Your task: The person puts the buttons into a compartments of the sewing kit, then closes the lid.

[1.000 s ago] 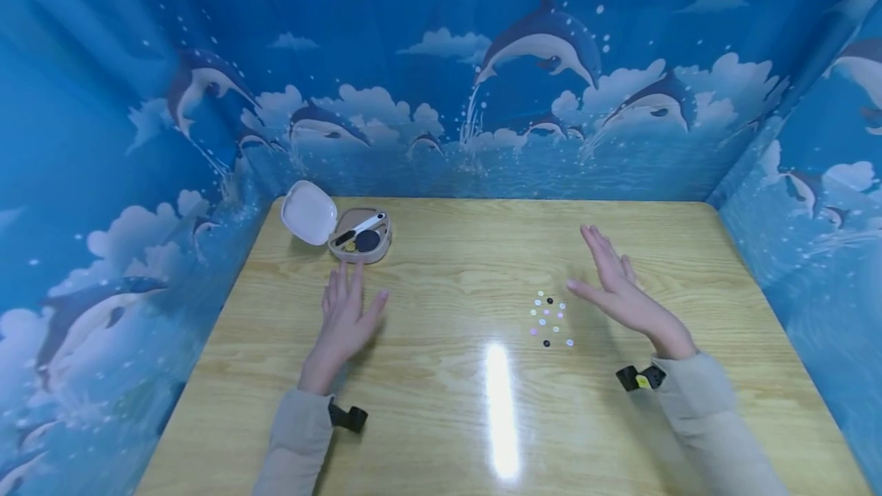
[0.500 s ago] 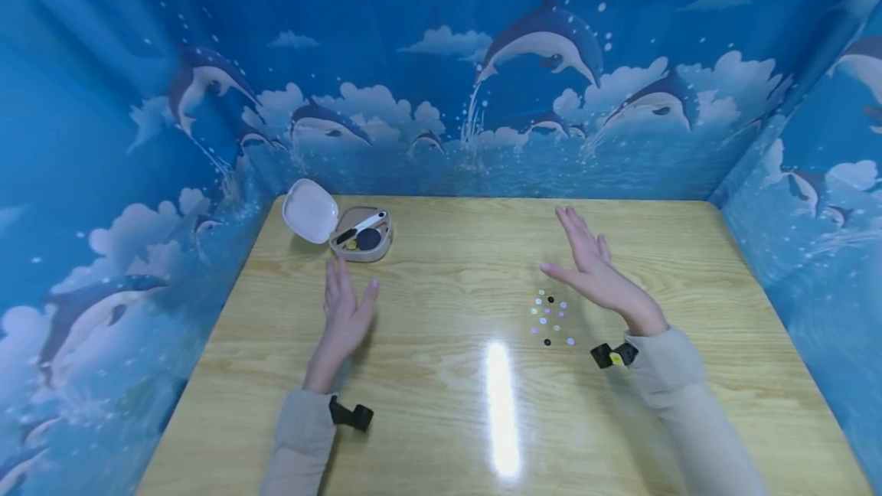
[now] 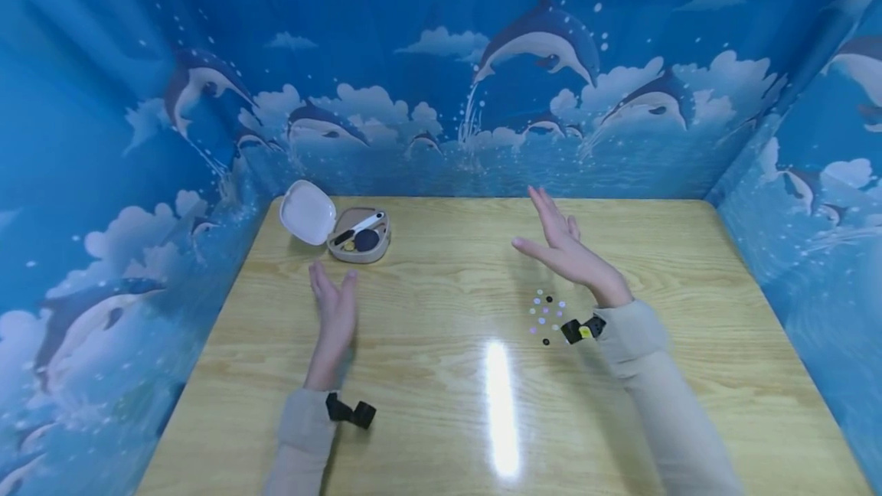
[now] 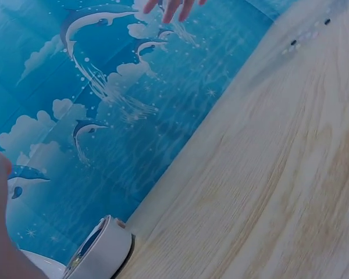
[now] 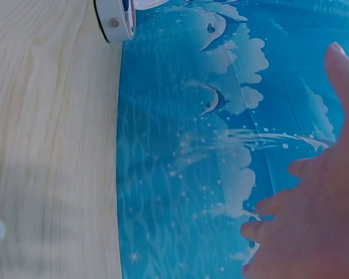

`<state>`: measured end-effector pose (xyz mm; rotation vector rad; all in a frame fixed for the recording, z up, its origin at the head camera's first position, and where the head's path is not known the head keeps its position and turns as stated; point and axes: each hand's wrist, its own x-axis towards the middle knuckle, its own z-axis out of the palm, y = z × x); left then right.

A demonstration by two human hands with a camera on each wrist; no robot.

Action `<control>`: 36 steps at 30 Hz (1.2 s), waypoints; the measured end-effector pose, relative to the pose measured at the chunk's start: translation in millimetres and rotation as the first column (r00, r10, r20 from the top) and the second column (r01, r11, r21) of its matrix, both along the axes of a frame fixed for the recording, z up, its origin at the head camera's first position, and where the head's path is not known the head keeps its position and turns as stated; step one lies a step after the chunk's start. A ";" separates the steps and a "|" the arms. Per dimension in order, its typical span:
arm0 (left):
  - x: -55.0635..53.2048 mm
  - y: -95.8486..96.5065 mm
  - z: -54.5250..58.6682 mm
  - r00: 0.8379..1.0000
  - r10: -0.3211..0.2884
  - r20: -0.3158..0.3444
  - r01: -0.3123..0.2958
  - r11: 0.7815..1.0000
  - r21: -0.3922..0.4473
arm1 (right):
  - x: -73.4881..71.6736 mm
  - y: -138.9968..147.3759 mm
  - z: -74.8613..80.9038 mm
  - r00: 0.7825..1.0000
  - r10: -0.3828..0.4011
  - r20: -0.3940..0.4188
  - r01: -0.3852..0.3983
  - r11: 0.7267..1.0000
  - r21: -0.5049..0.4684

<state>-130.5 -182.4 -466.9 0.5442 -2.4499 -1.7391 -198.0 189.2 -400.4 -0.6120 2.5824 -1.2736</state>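
My left hand (image 3: 335, 318) hovers over the left part of the table, fingers straight and holding nothing, just in front of a small beige case (image 3: 360, 252). The case's white lid (image 3: 308, 213) is folded back to the left. Inside lie a black-and-white handled tool (image 3: 360, 228), a dark round piece (image 3: 367, 240) and a small gold-coloured item (image 3: 348, 246). My right hand (image 3: 566, 252) is raised with fingers extended and thumb apart, also holding nothing. Below it several small buttons (image 3: 541, 321), white, pink and black, are scattered on the table; the right wrist's camera covers some of them.
The wooden table (image 3: 427, 373) reaches back to a blue dolphin-print curtain (image 3: 413, 60) that also hangs along both sides. A bright strip of reflected light (image 3: 502, 412) lies on the tabletop. Black cameras (image 3: 351, 411) are strapped at both wrists.
My right hand has moved left and farther forward, passing above the buttons. The left hand has drawn slightly back from the case and turned more edge-on. Case and buttons stay put.
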 end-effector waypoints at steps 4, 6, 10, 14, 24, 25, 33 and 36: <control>-2.6 0.5 0.3 0.996 0.080 -0.036 -0.078 0.995 0.070 | -7.6 -13.3 1.6 0.999 0.005 0.043 -0.004 1.000 -0.021; -4.4 0.9 -0.2 0.992 0.118 -0.049 -0.113 0.989 0.097 | -9.8 -21.4 4.5 0.998 0.011 0.059 -0.009 0.999 -0.040; -8.6 2.5 -3.1 0.982 0.178 -0.068 -0.168 0.977 0.130 | -7.4 -41.0 19.5 0.996 0.021 0.092 -0.014 0.997 -0.075; -14.2 5.2 -7.8 0.971 0.227 -0.079 -0.211 0.962 0.171 | -8.1 -59.9 24.2 0.987 0.013 0.159 0.004 0.994 -0.107; -31.8 12.6 -24.0 0.944 0.311 -0.114 -0.273 0.926 0.261 | -38.9 -105.9 -38.2 0.988 -0.052 0.147 0.090 0.962 -0.259; -33.6 13.2 -25.6 0.942 0.316 -0.117 -0.278 0.925 0.259 | -40.0 -110.6 -41.9 0.987 -0.059 0.152 0.099 0.957 -0.271; -41.3 16.9 -32.9 0.931 0.348 -0.106 -0.309 0.910 0.276 | -48.3 -146.8 -51.5 0.972 -0.025 0.233 0.110 0.927 -0.358; -43.3 17.3 -35.1 0.925 0.360 -0.120 -0.313 0.902 0.296 | -58.3 -162.3 -71.0 0.974 -0.041 0.221 0.121 0.923 -0.364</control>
